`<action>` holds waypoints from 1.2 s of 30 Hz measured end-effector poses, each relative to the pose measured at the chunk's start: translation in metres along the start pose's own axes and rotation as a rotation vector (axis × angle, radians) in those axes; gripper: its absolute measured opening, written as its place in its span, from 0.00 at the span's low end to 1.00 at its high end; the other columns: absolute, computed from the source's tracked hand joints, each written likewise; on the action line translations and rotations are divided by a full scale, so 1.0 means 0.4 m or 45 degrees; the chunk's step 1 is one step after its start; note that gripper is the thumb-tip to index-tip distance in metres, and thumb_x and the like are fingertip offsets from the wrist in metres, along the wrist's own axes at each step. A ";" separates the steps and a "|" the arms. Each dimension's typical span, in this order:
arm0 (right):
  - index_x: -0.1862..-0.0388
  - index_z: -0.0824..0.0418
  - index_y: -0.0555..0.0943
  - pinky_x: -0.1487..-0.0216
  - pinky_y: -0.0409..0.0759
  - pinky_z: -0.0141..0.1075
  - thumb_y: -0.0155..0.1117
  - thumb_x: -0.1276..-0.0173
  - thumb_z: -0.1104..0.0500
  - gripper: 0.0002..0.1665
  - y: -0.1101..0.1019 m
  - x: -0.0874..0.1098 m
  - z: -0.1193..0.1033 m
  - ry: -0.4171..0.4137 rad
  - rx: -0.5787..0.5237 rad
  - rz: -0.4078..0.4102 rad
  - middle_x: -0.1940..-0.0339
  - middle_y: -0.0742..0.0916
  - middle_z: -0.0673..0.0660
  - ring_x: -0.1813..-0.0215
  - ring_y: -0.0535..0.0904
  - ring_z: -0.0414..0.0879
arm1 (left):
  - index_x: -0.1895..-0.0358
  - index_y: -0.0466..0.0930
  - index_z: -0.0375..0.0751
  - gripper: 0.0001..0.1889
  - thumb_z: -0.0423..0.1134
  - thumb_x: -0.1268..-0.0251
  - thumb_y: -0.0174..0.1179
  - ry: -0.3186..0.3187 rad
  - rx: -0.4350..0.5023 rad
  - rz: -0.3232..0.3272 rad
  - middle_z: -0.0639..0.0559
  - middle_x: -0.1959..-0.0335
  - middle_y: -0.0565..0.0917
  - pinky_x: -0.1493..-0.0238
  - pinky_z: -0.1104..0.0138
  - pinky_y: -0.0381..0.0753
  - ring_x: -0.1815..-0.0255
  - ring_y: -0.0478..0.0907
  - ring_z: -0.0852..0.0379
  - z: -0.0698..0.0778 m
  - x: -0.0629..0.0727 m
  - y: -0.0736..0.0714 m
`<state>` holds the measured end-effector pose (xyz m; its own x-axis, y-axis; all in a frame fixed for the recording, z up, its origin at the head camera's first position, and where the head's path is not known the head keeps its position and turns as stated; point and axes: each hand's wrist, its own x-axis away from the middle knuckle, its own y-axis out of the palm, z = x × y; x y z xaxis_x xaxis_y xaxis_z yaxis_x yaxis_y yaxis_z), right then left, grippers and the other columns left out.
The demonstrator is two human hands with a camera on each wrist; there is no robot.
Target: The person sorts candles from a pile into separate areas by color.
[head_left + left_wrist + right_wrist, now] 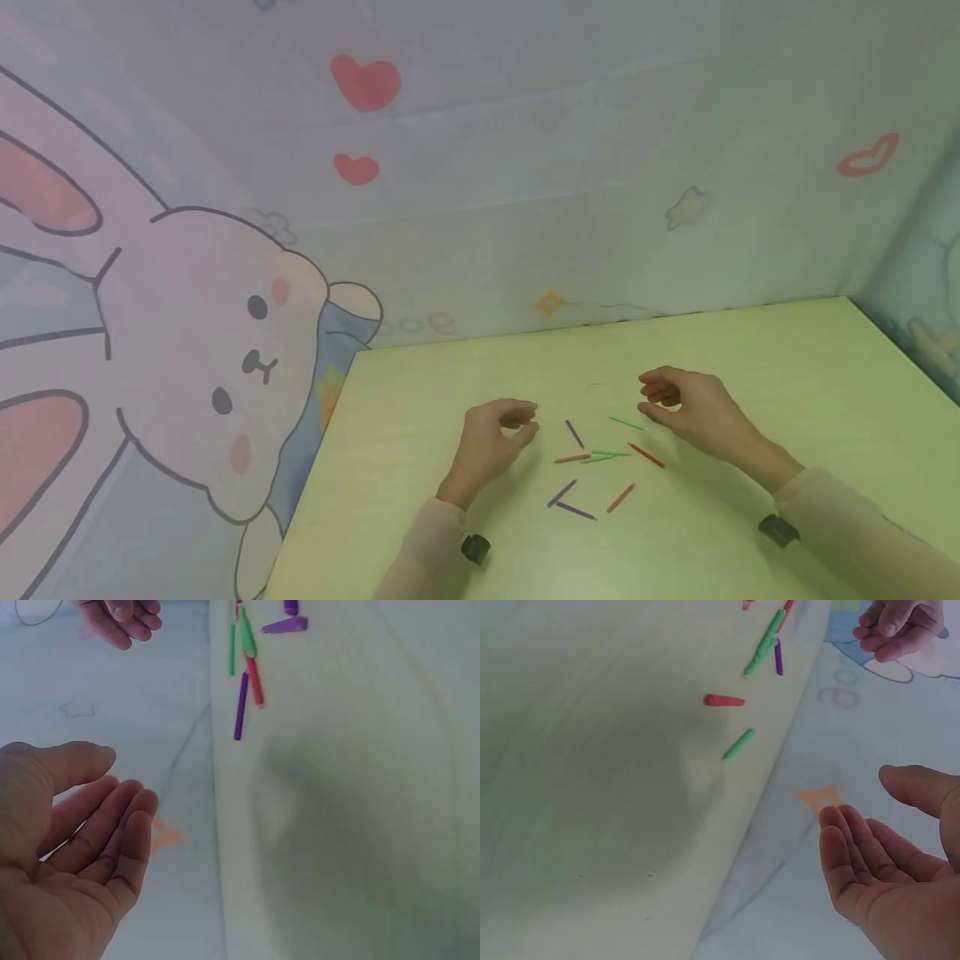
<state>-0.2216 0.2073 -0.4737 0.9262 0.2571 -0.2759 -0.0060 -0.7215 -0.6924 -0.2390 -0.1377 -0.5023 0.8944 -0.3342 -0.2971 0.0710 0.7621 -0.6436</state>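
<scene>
Slim crayon-like sticks lie scattered on the table between my hands. A purple stick and a red stick are nearest my left hand, which hovers left of the group with fingers loosely curved and nothing in them. My right hand is raised at the far right of the group, also holding nothing, near a green stick and a red stick. Two green sticks lie close together in the middle. Toward me are two purple sticks and another red stick.
The pale yellow-green table meets a cloth wall printed with hearts and a large rabbit at its back and left. Small dark cameras sit on both wrists.
</scene>
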 end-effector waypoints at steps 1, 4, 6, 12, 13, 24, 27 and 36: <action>0.38 0.67 0.87 0.48 0.91 0.42 0.79 0.26 0.61 0.21 0.003 0.003 0.003 0.016 -0.005 -0.019 0.50 0.94 0.56 0.53 0.92 0.48 | 0.41 0.92 0.40 0.14 0.35 0.25 0.74 -0.015 0.011 -0.029 0.50 0.49 0.95 0.44 0.54 0.92 0.50 0.93 0.52 -0.003 0.002 0.006; 0.41 0.68 0.87 0.51 0.89 0.36 0.80 0.27 0.61 0.19 0.012 0.010 0.011 0.043 -0.026 -0.074 0.54 0.93 0.52 0.55 0.90 0.44 | 0.42 0.92 0.40 0.13 0.36 0.25 0.74 -0.029 0.017 -0.100 0.51 0.49 0.95 0.45 0.61 0.91 0.50 0.92 0.55 -0.009 0.005 0.024; 0.43 0.68 0.87 0.53 0.88 0.33 0.80 0.27 0.63 0.18 0.019 0.015 0.016 0.046 -0.043 -0.101 0.57 0.92 0.49 0.56 0.89 0.43 | 0.43 0.93 0.40 0.12 0.36 0.25 0.74 -0.037 0.023 -0.134 0.52 0.48 0.95 0.46 0.65 0.90 0.50 0.91 0.56 -0.010 0.004 0.034; 0.46 0.68 0.87 0.55 0.89 0.33 0.80 0.28 0.65 0.15 0.032 0.021 0.023 0.005 -0.065 -0.142 0.60 0.91 0.48 0.58 0.87 0.41 | 0.45 0.94 0.42 0.11 0.36 0.27 0.76 -0.076 0.015 -0.197 0.53 0.50 0.94 0.47 0.69 0.87 0.52 0.89 0.60 -0.004 -0.006 0.062; 0.47 0.68 0.87 0.55 0.89 0.33 0.80 0.28 0.65 0.15 0.034 0.021 0.022 0.001 -0.070 -0.149 0.60 0.90 0.47 0.58 0.87 0.41 | 0.45 0.95 0.42 0.11 0.36 0.27 0.76 -0.080 0.010 -0.208 0.53 0.51 0.94 0.47 0.70 0.87 0.52 0.89 0.61 -0.004 -0.008 0.068; 0.51 0.65 0.87 0.57 0.88 0.33 0.79 0.29 0.67 0.11 0.058 0.035 0.021 -0.004 -0.063 -0.190 0.63 0.90 0.45 0.60 0.86 0.38 | 0.49 0.95 0.41 0.11 0.35 0.32 0.80 0.046 -0.143 -0.285 0.52 0.57 0.93 0.52 0.75 0.84 0.60 0.81 0.69 -0.012 -0.020 0.111; 0.52 0.64 0.88 0.58 0.86 0.33 0.79 0.29 0.67 0.10 0.059 0.040 0.024 0.010 -0.044 -0.209 0.64 0.89 0.45 0.61 0.84 0.38 | 0.50 0.95 0.40 0.11 0.35 0.33 0.81 0.054 -0.147 -0.292 0.52 0.59 0.93 0.54 0.76 0.83 0.62 0.81 0.70 -0.013 -0.020 0.112; 0.58 0.62 0.86 0.64 0.82 0.32 0.80 0.30 0.65 0.08 0.066 0.049 0.041 0.030 -0.002 -0.288 0.69 0.86 0.45 0.66 0.79 0.37 | 0.52 0.95 0.41 0.11 0.35 0.35 0.82 0.011 -0.146 -0.341 0.54 0.61 0.91 0.55 0.75 0.83 0.62 0.81 0.69 -0.022 -0.022 0.117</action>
<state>-0.2100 0.2038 -0.5084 0.9122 0.3977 -0.0982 0.2035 -0.6480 -0.7340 -0.2473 -0.1040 -0.5360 0.8468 -0.5202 -0.1114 0.2533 0.5783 -0.7755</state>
